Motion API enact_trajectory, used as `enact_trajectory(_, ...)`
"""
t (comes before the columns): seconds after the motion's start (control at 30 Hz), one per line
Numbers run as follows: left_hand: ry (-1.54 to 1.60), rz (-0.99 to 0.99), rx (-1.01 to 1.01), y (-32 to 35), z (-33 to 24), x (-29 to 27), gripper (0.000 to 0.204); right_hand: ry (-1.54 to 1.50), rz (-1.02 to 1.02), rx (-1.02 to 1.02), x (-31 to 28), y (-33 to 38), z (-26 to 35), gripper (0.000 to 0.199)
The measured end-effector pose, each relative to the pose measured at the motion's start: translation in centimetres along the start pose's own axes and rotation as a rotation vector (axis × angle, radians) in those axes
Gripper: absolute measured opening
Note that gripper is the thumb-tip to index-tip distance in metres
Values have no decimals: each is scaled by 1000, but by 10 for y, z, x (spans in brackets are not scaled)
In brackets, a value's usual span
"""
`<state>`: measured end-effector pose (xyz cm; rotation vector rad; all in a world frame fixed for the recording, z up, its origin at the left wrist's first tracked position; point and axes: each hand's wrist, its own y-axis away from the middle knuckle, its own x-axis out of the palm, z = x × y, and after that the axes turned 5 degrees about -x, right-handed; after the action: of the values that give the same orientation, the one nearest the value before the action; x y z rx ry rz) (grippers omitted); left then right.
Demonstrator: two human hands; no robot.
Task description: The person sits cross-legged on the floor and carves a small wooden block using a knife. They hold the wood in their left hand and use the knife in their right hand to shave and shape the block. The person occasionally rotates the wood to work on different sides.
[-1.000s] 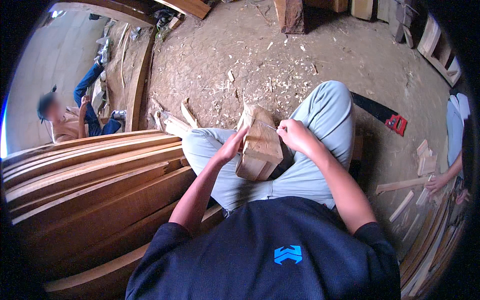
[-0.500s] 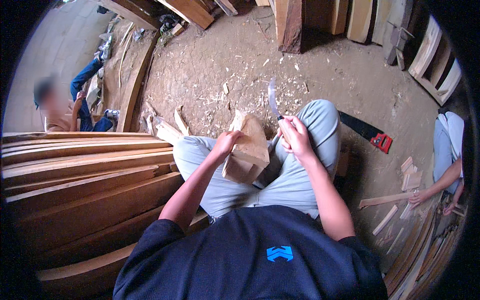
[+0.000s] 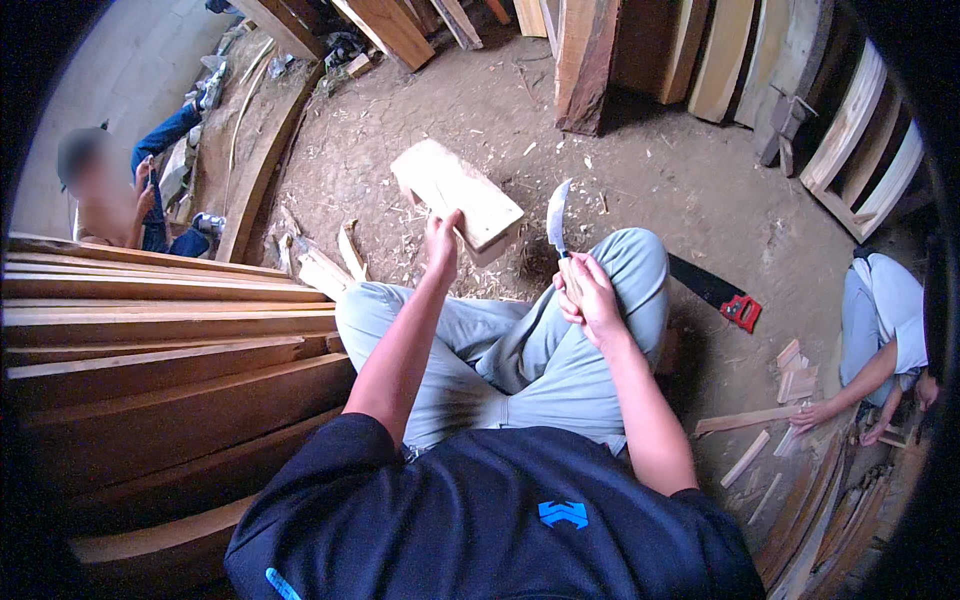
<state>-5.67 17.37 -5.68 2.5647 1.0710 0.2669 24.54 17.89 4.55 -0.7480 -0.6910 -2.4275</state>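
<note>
2 bare hands at work above crossed legs in light grey trousers (image 3: 520,350). Left hand (image 3: 441,243): fingers clasped on the near edge of a pale rectangular block of cut wood (image 3: 456,196), which is held out ahead of the knees over the dirt floor (image 3: 650,170); whether the block's far end rests on the ground cannot be told. Right hand (image 3: 588,295): clenched round the handle of a curved steel-bladed knife (image 3: 557,215), blade upright, tip pointing away from the body, just right of the block and apart from it. 1 black-bladed handsaw with red handle (image 3: 722,295) lies on the floor beyond the right knee. Stacked long brown planks (image 3: 160,340) fill the left side. Pale wood offcuts (image 3: 320,262) lie near the left knee. 1 seated person (image 3: 120,200) far left; another person's hand (image 3: 815,413) rests among small wood strips (image 3: 745,420) at right.
</note>
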Motion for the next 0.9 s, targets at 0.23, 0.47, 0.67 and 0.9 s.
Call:
enact_trajectory(0.23, -56, -113, -31, -12, 104, -21, 59, 53, -38, 22, 11, 1, -1, 24)
enact_trajectory(0.47, -231, 70, -293, 14, 76, -36, 69, 139, -35, 45, 3, -3, -4, 22)
enact_trajectory(0.67, -165, 147, -323, 15, 80, -46, 70, 171, -49, 69, 6, -3, -4, 21)
enact_trajectory(0.9, -337, 226, -226, 62, 65, -32, 59, 144, -10, 36, 1, -2, -3, 23)
